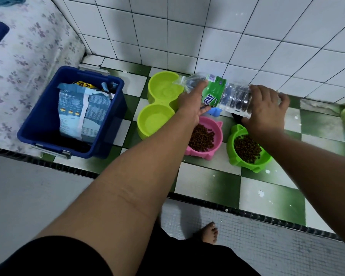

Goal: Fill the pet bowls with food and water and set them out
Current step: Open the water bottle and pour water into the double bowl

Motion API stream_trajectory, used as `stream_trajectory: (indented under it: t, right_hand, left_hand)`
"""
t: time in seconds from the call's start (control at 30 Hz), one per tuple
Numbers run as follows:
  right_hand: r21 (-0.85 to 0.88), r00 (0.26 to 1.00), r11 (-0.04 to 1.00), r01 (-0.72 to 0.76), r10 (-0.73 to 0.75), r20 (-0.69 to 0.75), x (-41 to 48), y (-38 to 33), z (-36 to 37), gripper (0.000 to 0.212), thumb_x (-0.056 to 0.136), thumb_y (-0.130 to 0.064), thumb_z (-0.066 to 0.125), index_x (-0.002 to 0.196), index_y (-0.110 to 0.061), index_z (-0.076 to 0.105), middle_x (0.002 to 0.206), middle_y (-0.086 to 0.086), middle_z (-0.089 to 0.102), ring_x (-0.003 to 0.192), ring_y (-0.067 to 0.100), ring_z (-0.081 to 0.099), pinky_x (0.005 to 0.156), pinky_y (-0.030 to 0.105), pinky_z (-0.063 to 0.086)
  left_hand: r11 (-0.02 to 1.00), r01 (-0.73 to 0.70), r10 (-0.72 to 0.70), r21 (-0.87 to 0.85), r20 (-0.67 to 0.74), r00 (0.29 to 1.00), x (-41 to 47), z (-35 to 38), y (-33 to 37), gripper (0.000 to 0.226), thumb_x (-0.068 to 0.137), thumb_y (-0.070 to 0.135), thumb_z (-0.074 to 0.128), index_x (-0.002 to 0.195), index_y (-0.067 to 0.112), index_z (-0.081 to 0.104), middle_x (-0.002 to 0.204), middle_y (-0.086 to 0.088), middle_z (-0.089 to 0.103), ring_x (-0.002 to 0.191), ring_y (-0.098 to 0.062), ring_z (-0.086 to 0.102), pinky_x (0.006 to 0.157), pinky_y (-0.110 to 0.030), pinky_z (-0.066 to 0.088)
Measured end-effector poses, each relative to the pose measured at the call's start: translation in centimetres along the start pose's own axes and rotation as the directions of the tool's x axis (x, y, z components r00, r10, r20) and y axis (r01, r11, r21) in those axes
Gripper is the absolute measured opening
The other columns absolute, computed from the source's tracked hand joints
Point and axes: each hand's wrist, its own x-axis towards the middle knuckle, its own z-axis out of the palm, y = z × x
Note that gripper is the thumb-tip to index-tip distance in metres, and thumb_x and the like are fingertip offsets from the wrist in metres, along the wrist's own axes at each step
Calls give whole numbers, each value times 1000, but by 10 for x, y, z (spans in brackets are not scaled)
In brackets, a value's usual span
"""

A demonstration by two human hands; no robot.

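At the left, our double bowl (150, 87) sits on the checkered tiles (207, 186), its far well taking water. Our left hand (189, 102) grips the bottle (215, 90) near the neck, and our right hand (267, 108) clasps its base. If we tip too steeply, we may overflow that well or wet the kibble (202, 138) in the pink bowl (219, 136) below.

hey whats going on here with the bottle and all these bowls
A person is tipping a clear water bottle with both hands, the left hand near its neck and the right hand at its base, pouring into the far compartment of the lime double bowl. The pink bowl and the green bowl beside it already hold dry kibble. A blue bin with an opened food bag sits to the left on the checkered floor.
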Motion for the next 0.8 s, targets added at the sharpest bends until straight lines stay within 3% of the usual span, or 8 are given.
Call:
stream_trajectory:
  t: [0.13,0.27,0.47,0.67,0.8]
  right_hand:
    - [25,1000,1000,-6,6,-12,-1,-4,-2,93,63,-18,84,142,-13,36,140,9,46,128,30,43,111,54,25]
    - [82,999,996,-29,31,-28,-2,-8,-3,92,66,-24,84,143,-13,35,139,11,46,128,32,44,108,54,27]
    - [171,995,983,-65,77,-68,-8,-10,-7,91,69,-29,83,144,-14,34,139,12,44,127,33,43,107,50,29]
    - [145,998,989,7,2,-62,-33,-1,-12,93,67,-24,84,144,-12,34,138,15,44,127,34,42,106,51,30]
    - [125,1000,992,23,-21,-19,-52,6,-11,97,64,-21,86,146,-11,34,138,16,45,126,34,43,106,51,30]
  left_hand:
    - [1000,-18,18,-12,-5,1000,-4,0,6,74,83,35,85,141,8,48,107,-14,61,93,-27,67,67,-33,65]
    - [996,-79,79,-45,10,997,-13,1,15,78,82,30,86,143,9,43,123,-16,59,96,-26,64,75,-42,65]
    - [980,-196,198,-42,47,979,-36,6,24,64,78,25,89,127,13,50,126,-14,63,104,-31,71,79,-53,64]
    - [977,-200,201,-79,6,980,-60,-6,-6,73,81,25,88,136,18,40,123,-7,55,95,-22,68,77,-42,65]
    - [982,-175,173,-74,-33,984,-70,-13,-32,77,76,31,90,135,20,41,128,-8,55,111,-33,67,88,-47,63]
